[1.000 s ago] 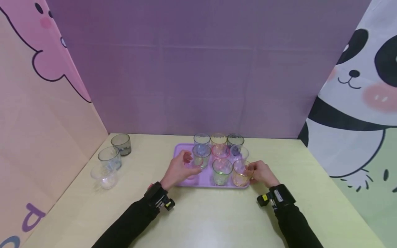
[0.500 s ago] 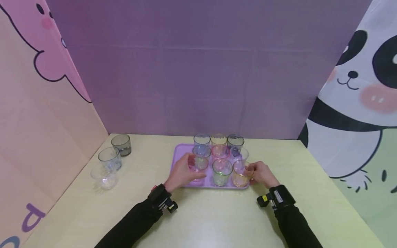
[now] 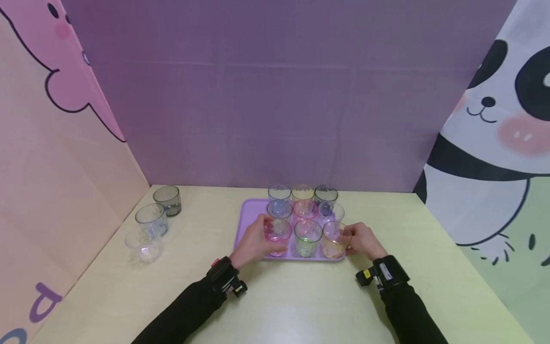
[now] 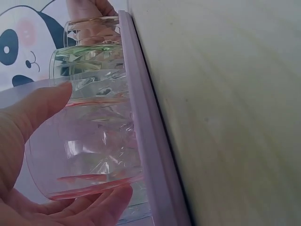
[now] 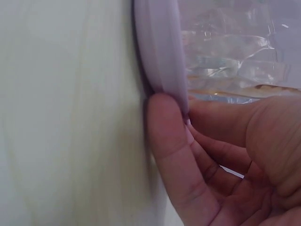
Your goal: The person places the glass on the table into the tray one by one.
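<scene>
On a purple tray (image 3: 250, 215) stand several tinted drinking glasses in rows. My left hand (image 3: 253, 242) curls round a pink-rimmed glass (image 3: 279, 237) at the tray's front left; in the left wrist view the thumb and fingers lie on opposite sides of the pink glass (image 4: 89, 146). Beside it stands a green-rimmed glass (image 3: 307, 241), then an amber glass (image 3: 333, 244) at the front right. My right hand (image 3: 364, 241) pinches the tray's right front corner. In the right wrist view one fingertip is against the outside of the tray rim (image 5: 162, 52) and the thumb is inside.
Three more glasses stand at the table's left: a grey glass (image 3: 168, 202) at the back, a pale blue glass (image 3: 153, 220) and a clear glass (image 3: 147, 246) nearer. A purple backdrop (image 3: 275, 95) rises behind the table (image 3: 292, 306).
My left hand has come forward and right, setting the pink-rimmed glass in line with the green-rimmed one at the tray's front. The right hand has stayed at the tray's corner.
</scene>
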`<state>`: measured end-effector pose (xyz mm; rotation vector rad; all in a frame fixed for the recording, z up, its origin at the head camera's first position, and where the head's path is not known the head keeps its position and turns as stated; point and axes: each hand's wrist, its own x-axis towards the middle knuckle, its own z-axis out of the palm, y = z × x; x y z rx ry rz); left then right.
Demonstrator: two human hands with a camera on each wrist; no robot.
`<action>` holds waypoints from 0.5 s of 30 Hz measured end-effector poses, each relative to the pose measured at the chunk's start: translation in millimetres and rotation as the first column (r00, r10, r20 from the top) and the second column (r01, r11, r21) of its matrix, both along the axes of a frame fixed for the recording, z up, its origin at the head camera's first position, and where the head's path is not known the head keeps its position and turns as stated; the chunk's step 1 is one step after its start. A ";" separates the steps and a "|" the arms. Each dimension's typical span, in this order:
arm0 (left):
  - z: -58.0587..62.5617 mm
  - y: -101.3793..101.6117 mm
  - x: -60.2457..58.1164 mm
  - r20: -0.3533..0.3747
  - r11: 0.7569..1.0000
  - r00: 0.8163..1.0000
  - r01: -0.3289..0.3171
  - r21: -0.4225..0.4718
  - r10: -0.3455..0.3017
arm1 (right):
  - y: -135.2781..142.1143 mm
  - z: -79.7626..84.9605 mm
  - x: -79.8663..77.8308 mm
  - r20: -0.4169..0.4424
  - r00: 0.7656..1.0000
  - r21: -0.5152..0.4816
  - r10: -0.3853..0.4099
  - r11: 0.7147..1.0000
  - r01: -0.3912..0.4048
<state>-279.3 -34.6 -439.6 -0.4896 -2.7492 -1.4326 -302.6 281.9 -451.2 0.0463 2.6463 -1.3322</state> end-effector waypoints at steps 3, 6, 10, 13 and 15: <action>0.3 0.2 -0.2 -0.004 1.000 1.000 0.015 0.007 -0.015 | 0.5 -0.7 -0.8 -0.004 1.000 0.004 -0.004 1.000 0.004; 0.9 -0.4 -0.2 -0.015 0.999 0.999 0.035 0.010 -0.035 | 0.9 -1.4 -0.9 -0.011 1.000 0.014 -0.004 1.000 0.004; 1.6 -1.0 0.5 -0.017 0.999 0.999 0.051 0.007 -0.051 | 1.1 -1.9 -0.5 -0.018 1.000 0.015 -0.007 1.000 0.008; 1.4 -1.0 1.3 -0.004 0.999 0.999 0.051 0.015 -0.051 | 1.2 -2.2 -0.3 -0.021 1.000 0.006 -0.004 1.000 0.005; 1.1 -1.0 1.9 0.001 0.998 0.999 0.050 0.025 -0.050 | 1.1 -2.6 -0.2 -0.021 1.000 0.002 -0.002 1.000 0.002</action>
